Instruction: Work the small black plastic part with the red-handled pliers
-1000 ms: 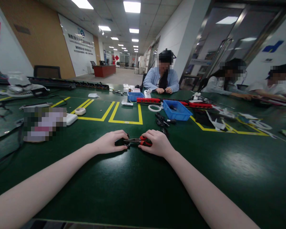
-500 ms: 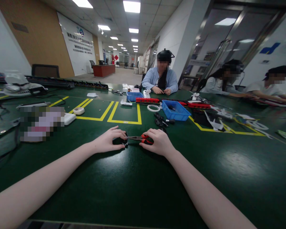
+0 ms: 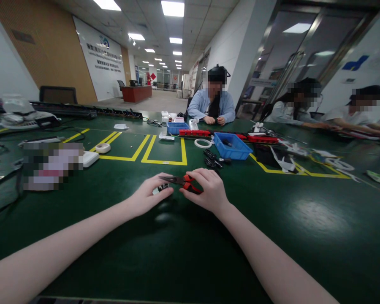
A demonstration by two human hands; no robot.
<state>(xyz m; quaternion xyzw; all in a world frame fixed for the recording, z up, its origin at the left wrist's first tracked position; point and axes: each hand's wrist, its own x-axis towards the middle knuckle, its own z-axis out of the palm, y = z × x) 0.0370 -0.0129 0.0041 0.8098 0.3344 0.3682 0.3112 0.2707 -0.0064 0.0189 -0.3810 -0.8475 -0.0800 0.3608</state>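
My right hand (image 3: 209, 189) grips red-and-black pliers (image 3: 188, 185) by the handles. Their long, narrow jaws (image 3: 172, 180) point left and lie over the fingers of my left hand (image 3: 150, 194). Between the thumb and fingers of that hand is a small black-and-white part (image 3: 161, 188), mostly covered, so its kind is unclear. The jaws sit just above this part; whether they touch it I cannot tell. Both hands are over the middle of the dark green table (image 3: 152, 261).
Beyond my hands lie black cables (image 3: 212, 159), a blue bin (image 3: 231, 147), a white ring-shaped coil (image 3: 203, 143) and yellow tape outlines (image 3: 164, 162). A white box (image 3: 90, 159) and a blurred-out object (image 3: 53, 166) are at left. A person (image 3: 212, 101) sits opposite; others sit at right.
The pliers' jaws have come off the small part and opened, rising slightly to the left. My left hand has turned, tilting the part, and its thumb has moved right.
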